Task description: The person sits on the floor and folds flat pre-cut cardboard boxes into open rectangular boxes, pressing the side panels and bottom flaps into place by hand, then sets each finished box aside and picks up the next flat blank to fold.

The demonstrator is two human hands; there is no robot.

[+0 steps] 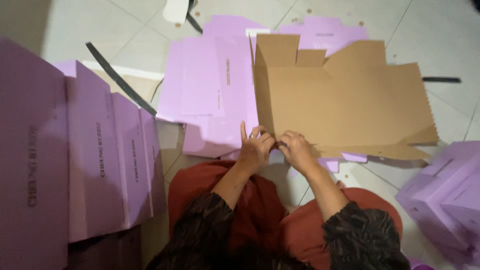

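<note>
A flat brown cardboard box blank (345,100) lies unfolded in front of me, its brown inner side up, with flaps along the far edge and a zigzag right edge. My left hand (255,149) and my right hand (295,150) meet at its near left corner, both pinching and folding the cardboard edge there. The left thumb sticks up. Under the blank lies a pile of flat lilac box blanks (210,85).
A stack of folded lilac boxes (75,150) stands at my left. More assembled lilac boxes (450,195) sit at the right. Black strips (120,80) lie on the white tiled floor (440,35). My red-clothed knees (280,215) are below the hands.
</note>
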